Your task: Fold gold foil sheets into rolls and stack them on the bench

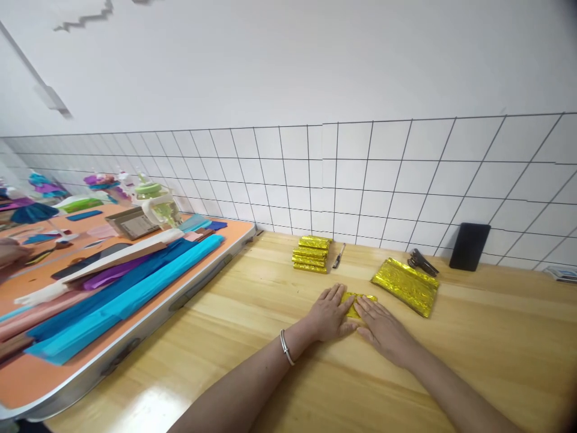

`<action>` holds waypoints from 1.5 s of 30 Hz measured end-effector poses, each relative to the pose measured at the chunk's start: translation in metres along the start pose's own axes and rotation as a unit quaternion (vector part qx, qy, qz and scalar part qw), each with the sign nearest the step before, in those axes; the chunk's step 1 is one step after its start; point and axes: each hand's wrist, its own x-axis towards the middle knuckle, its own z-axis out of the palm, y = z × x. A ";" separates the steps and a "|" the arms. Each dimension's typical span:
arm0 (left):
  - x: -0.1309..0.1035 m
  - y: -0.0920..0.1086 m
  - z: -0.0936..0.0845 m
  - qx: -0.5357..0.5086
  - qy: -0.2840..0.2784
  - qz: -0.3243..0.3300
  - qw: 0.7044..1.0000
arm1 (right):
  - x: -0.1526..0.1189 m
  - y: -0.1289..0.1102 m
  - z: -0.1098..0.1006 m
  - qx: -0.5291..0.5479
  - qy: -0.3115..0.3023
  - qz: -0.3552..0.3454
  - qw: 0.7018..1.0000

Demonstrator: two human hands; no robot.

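A small piece of shiny gold foil paper (pixel 350 308) lies on the wooden table, mostly covered by my hands. My left hand (pixel 332 313) rests flat on its left side, fingers stretched out. From the right, my right hand (pixel 383 328) presses on it, also with straight fingers. Beyond them sits a stack of folded gold foil pieces (pixel 311 254). A larger flat stack of gold foil sheets (pixel 406 287) lies to the right of my hands.
A pen-like cutter (pixel 338 257), black scissors (pixel 422 262) and a black phone (pixel 469 246) leaning on the tiled wall stand behind. Leftward, an orange-topped table (pixel 148 294) carries rolled coloured paper (pixel 135 300), a green-lidded jug (pixel 157 204) and a box (pixel 133 224). Another person's hand (pixel 12 255) shows at the far left.
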 end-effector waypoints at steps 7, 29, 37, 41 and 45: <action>-0.005 -0.006 -0.012 -0.023 -0.017 0.059 0.998 | -0.001 0.001 -0.005 0.044 -0.031 0.006 0.999; 0.012 0.015 -0.025 -0.008 0.050 0.059 0.997 | 0.025 -0.017 -0.021 -0.018 0.058 0.050 0.997; 0.001 -0.002 -0.034 -0.094 0.041 -0.010 0.995 | 0.015 -0.012 -0.030 0.026 0.077 0.061 0.995; 0.001 -0.006 -0.045 -0.214 0.033 -0.059 0.974 | 0.013 -0.003 -0.044 0.080 0.088 0.073 0.990; 0.005 -0.009 -0.047 -0.379 0.034 -0.120 0.917 | 0.011 0.008 -0.051 0.219 0.095 0.095 0.967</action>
